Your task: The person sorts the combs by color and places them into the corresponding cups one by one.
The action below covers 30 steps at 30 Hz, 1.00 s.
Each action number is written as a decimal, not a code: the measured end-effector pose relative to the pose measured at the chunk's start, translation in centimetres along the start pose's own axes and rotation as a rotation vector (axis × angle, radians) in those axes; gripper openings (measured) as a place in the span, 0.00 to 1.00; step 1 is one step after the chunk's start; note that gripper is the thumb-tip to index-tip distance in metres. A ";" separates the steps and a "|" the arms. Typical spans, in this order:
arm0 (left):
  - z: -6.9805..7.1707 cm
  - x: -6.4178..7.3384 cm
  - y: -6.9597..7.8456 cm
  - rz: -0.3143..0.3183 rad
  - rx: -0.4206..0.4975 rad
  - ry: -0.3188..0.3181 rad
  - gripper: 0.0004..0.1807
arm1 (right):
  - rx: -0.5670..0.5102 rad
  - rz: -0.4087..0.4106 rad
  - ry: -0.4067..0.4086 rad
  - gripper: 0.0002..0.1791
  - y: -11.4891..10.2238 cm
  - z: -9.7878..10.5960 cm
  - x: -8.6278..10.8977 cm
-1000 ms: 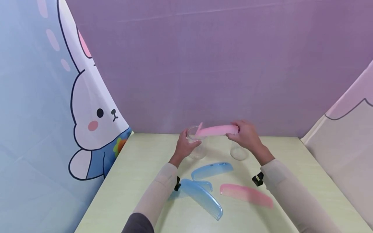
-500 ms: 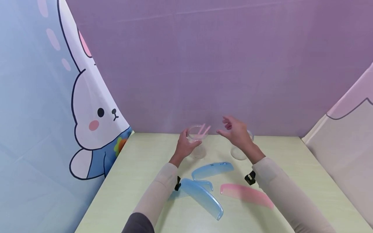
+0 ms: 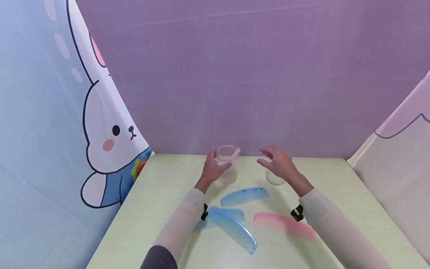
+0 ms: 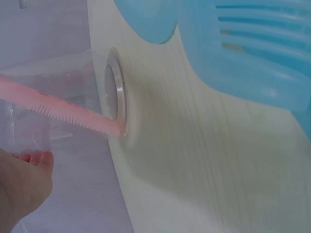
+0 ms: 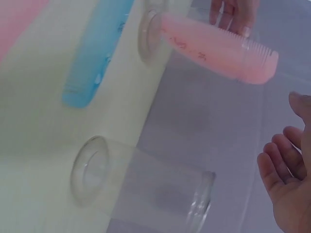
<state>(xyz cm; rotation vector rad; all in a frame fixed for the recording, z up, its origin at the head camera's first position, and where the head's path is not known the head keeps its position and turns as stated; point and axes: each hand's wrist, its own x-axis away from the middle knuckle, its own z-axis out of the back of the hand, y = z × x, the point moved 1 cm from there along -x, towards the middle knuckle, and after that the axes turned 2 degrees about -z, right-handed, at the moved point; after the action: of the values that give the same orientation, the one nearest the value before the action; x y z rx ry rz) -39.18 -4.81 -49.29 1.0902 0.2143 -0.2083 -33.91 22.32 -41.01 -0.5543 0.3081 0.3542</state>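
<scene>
My left hand (image 3: 212, 169) grips the side of a clear plastic jar (image 3: 229, 176) standing upright near the back of the table. Inside it leans a pink comb (image 5: 218, 51), its upper end sticking out past the rim; in the left wrist view its lower end reaches the jar's bottom. My right hand (image 3: 280, 164) holds nothing, fingers loosely bent and thumb apart, close to a second clear jar (image 5: 155, 189). Nothing shows inside that second jar, and the hand partly covers it in the head view.
Toward the front of the table (image 3: 168, 194) lie a blue comb (image 3: 244, 196), another blue comb (image 3: 232, 228) crossing over a third blue comb (image 3: 237, 214), and a pink comb (image 3: 283, 225) at the right. A purple curtain (image 3: 248, 82) hangs right behind the table's back edge.
The right hand let go of the pink comb, which dropped from lying across the rim to standing inside the left jar. That hand then drew back rightward. The left hand stays on the jar.
</scene>
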 end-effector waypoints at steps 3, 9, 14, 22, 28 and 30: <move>-0.1 0.0 0.0 0.005 -0.004 0.001 0.51 | 0.000 -0.003 -0.024 0.27 0.7 -0.1 0.7; -0.1 -0.2 -0.1 0.017 -0.020 -0.011 0.50 | 0.018 0.026 -0.066 0.25 2.0 -0.2 2.1; -0.1 -0.4 -0.3 -0.006 -0.008 -0.017 0.50 | 0.045 0.011 -0.109 0.25 3.2 -0.1 3.5; 0.0 -0.4 -0.2 -0.031 0.005 -0.024 0.49 | 0.057 0.033 -0.117 0.21 5.2 -0.2 5.8; 0.2 -0.5 -0.2 -0.033 -0.005 -0.020 0.50 | 0.062 0.029 -0.150 0.18 6.3 -0.4 7.5; 0.2 -0.5 -0.3 -0.033 -0.006 -0.021 0.50 | 0.061 0.032 -0.155 0.17 6.5 -0.5 8.0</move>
<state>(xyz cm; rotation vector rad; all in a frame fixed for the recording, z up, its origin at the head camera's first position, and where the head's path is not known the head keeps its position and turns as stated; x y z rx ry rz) -39.72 -5.07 -49.31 1.0784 0.2138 -0.2487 -29.44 29.11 -47.42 -0.4595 0.1776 0.4152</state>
